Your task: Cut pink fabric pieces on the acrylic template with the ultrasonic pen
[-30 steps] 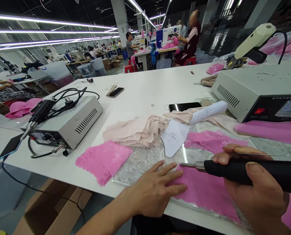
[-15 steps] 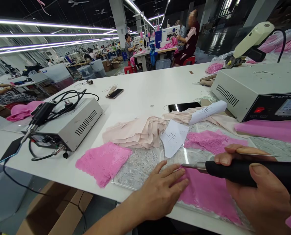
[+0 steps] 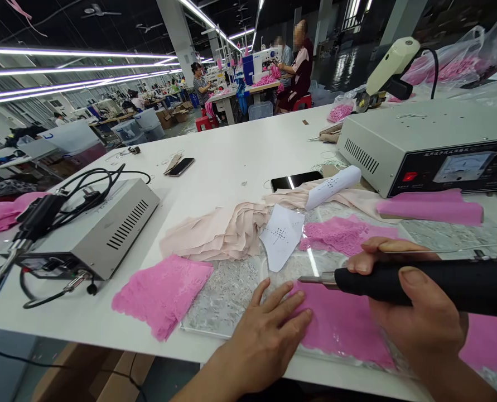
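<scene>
My left hand (image 3: 268, 329) lies flat with its fingers spread, the fingertips on the edge of a pink lace piece (image 3: 342, 329). In my right hand (image 3: 419, 301) is a black-handled tool (image 3: 424, 286) with a metal tip (image 3: 319, 280). The tip points left, over the top edge of the pink lace, close to my left fingertips; I cannot tell whether it touches the cloth. Under the lace is a grey marbled board (image 3: 221, 298). A white paper pattern (image 3: 281, 234) with small dots lies just beyond my left hand.
A pink lace stack (image 3: 164, 290) and beige fabric layers (image 3: 215, 231) lie to the left. A grey control box (image 3: 106, 223) with cables stands at far left, a larger one (image 3: 440, 145) at right. Phones (image 3: 296, 181) lie on the white table (image 3: 231, 162). People sit at sewing machines beyond.
The view has turned slightly right, so things on the table sit farther left. My left fingers are a little more spread, and a small gap shows between them and the tool's tip.
</scene>
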Demonstrator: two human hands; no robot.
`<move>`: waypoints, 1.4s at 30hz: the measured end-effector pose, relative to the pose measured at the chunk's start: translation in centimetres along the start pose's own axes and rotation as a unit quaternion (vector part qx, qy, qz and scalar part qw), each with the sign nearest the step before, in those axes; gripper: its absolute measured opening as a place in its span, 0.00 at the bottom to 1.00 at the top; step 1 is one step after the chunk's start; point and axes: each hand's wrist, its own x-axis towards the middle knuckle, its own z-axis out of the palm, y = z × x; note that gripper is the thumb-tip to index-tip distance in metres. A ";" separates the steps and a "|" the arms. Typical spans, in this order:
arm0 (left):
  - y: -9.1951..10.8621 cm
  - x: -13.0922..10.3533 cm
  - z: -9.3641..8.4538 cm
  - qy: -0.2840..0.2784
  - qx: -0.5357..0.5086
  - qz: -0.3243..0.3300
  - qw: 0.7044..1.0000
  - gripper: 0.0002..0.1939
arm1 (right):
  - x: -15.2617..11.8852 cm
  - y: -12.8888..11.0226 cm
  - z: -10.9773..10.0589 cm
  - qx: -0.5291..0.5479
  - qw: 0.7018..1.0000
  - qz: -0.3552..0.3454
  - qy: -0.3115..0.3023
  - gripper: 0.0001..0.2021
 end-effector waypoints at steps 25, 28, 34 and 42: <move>-0.3 0.1 -0.4 -0.023 -0.025 0.001 0.999 0.16 | 0.2 -0.2 0.1 0.010 1.000 0.012 -0.021 0.08; -0.4 0.0 -0.4 -0.026 -0.027 0.002 0.999 0.16 | 0.1 0.0 0.1 0.007 0.999 0.005 -0.039 0.08; -0.3 0.0 -0.4 -0.033 -0.025 -0.003 0.999 0.16 | 0.1 0.2 -0.1 0.006 0.998 0.001 -0.062 0.08; -0.3 0.0 -0.4 -0.022 -0.023 0.001 0.999 0.16 | -0.1 0.3 0.0 0.004 0.998 0.006 -0.065 0.07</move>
